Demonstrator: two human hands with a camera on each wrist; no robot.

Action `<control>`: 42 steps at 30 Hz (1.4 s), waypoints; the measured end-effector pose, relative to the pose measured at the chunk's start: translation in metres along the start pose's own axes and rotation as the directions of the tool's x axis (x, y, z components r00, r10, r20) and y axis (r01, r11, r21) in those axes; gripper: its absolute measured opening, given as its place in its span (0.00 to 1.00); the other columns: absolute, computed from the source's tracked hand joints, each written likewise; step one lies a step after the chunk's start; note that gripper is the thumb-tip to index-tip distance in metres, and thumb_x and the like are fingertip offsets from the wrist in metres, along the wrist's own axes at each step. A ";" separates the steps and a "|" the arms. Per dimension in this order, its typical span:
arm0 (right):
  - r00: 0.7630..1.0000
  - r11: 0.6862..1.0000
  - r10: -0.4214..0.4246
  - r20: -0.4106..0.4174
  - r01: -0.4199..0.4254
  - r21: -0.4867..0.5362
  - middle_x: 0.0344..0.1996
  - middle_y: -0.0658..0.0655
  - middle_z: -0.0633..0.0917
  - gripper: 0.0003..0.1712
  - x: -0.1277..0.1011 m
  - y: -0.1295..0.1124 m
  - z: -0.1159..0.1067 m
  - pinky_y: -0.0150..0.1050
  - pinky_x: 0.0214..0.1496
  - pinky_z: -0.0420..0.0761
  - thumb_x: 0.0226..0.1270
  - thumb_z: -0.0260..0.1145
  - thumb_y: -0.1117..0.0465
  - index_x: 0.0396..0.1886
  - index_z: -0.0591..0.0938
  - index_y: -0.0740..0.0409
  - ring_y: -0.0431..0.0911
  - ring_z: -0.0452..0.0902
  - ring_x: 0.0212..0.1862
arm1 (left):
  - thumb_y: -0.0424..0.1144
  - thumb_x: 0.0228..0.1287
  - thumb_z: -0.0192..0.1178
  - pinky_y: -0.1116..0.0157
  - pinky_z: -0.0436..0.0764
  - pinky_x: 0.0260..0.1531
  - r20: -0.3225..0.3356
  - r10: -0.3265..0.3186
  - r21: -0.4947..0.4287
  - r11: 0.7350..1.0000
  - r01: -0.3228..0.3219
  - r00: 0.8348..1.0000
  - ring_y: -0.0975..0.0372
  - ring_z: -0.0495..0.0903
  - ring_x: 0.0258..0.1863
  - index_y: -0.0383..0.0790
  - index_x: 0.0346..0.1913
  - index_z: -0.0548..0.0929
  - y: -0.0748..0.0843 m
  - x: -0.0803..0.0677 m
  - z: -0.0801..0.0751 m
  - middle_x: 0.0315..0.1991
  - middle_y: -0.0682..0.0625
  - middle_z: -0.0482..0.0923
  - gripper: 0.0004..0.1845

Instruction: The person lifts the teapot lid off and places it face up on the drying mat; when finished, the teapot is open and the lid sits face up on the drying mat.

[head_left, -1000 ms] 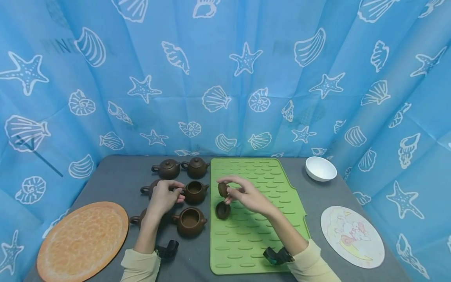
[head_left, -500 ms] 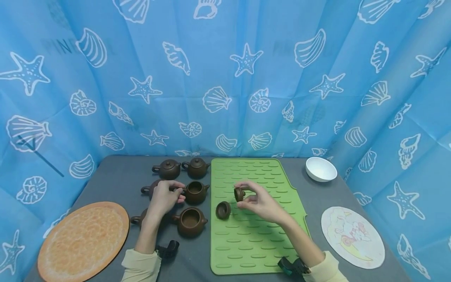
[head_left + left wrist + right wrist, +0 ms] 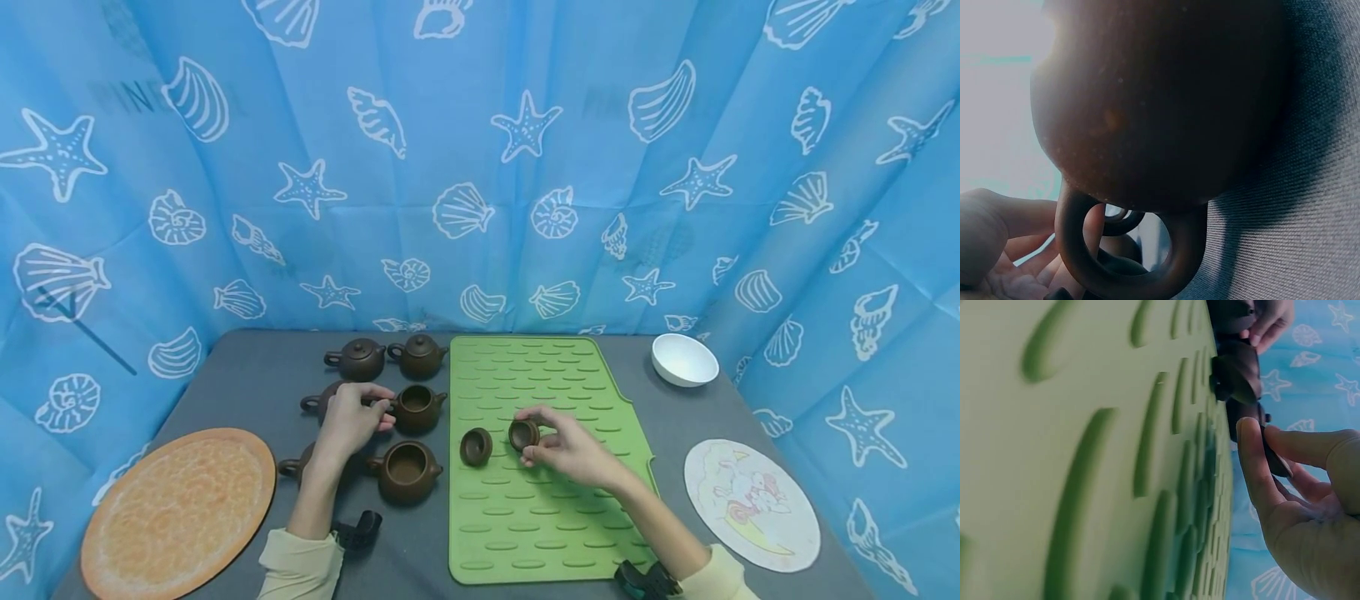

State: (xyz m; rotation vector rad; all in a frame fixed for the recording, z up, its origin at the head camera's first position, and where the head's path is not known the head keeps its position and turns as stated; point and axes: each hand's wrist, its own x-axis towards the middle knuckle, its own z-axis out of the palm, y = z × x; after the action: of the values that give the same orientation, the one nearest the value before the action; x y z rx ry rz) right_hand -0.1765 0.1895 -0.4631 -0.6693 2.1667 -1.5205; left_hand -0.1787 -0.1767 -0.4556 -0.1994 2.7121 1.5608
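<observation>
A dark brown pot [image 3: 1160,106] bulges from twelve o'clock, its looped handle [image 3: 1191,250] at six. Towards eight, the person's left grip [image 3: 1016,275] lies partly behind that loop; one finger [image 3: 1094,228] shows through it, beside a farther handle [image 3: 1124,229]. I can't tell whether they touch. The grey woven worktop [image 3: 1310,231] spreads at three, shadowed; glare whitens ten.

Premises appear to be a staged recording area; building type cannot be determined. A blue curtain [image 3: 480,129] with a white shell-and-starfish print closes the view from nine o'clock through twelve to three. Before it stands a grey tabletop [image 3: 412,546], set with teapots [image 3: 417,360] at ten o'clock, a green mat [image 3: 555,521] at the centre and a white bowl [image 3: 684,362] at two. Black wrist-worn devices [image 3: 366,529] show at eight and four.
</observation>
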 end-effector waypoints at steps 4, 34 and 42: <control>1.000 1.000 0.019 0.024 -0.019 0.001 0.64 0.79 0.74 0.33 0.001 0.005 0.001 0.40 0.49 0.93 0.75 0.64 0.76 0.76 0.67 0.75 0.58 0.92 0.49 | 0.29 0.80 0.60 0.66 0.90 0.33 -0.002 0.004 0.004 1.000 -0.004 1.000 0.60 0.93 0.34 0.33 0.56 0.90 0.000 0.000 0.001 0.45 0.36 0.92 0.11; 0.998 0.963 0.019 0.061 -0.002 -0.268 0.65 0.73 0.78 0.34 0.008 0.009 0.000 0.36 0.38 0.89 0.73 0.74 0.63 0.74 0.73 0.66 0.41 0.87 0.36 | 0.29 0.80 0.60 0.71 0.87 0.30 0.026 0.022 0.021 1.000 -0.022 0.999 0.63 0.91 0.31 0.33 0.54 0.90 0.001 0.004 -0.003 0.41 0.39 0.92 0.10; 0.996 0.951 0.014 0.085 0.013 -0.309 0.58 0.71 0.79 0.34 0.012 0.003 -0.012 0.37 0.38 0.90 0.77 0.72 0.59 0.75 0.72 0.67 0.46 0.90 0.37 | 0.31 0.81 0.59 0.71 0.82 0.28 0.082 0.023 0.060 0.998 -0.028 0.996 0.62 0.90 0.31 0.33 0.56 0.89 0.002 0.007 -0.009 0.42 0.40 0.92 0.11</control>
State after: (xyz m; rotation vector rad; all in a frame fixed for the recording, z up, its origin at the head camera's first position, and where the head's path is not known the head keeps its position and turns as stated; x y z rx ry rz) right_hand -0.1935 0.1919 -0.4631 -0.8173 2.3603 -1.1361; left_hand -0.1850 -0.1844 -0.4494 -0.0980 2.7057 1.4557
